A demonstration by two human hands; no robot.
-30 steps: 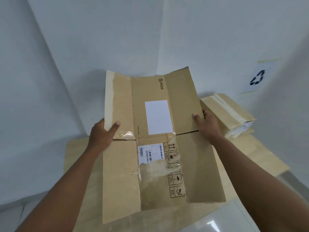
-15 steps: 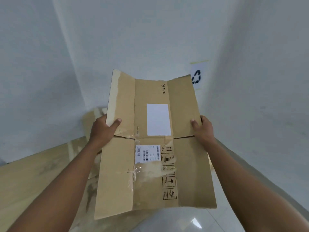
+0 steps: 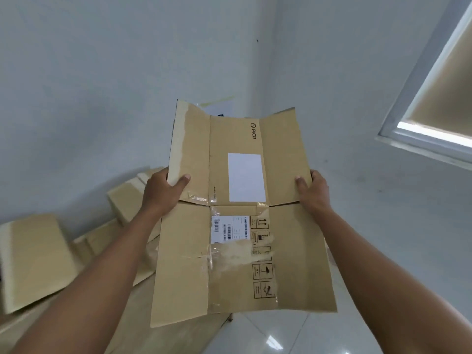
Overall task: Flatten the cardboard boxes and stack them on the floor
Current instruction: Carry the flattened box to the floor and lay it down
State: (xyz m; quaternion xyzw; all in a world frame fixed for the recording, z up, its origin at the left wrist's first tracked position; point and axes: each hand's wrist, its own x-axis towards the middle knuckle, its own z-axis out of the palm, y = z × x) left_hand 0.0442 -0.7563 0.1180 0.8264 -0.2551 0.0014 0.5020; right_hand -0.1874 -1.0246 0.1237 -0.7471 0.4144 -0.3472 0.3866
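— How is the flattened box (image 3: 293, 251) held?
— It is clamped at mid-height by the left grip (image 3: 163, 190) and the right grip (image 3: 313, 191), up in the air before the wall corner. Only the thumbs are seen, and the fingers are hidden behind the card.
— What can be read?
— "PICO" (image 3: 252, 131) is printed. The barcode label (image 3: 229, 229) is too small to read. A wall sheet (image 3: 219, 107) is mostly covered.

The left hand (image 3: 160, 192) and right hand (image 3: 316, 193) swing the flattened box (image 3: 237, 254) rightward, off the table (image 3: 163, 338) and out over the floor (image 3: 293, 333). A window (image 3: 434, 103) appears at right, and the wall sign (image 3: 221, 108) slips behind the box.
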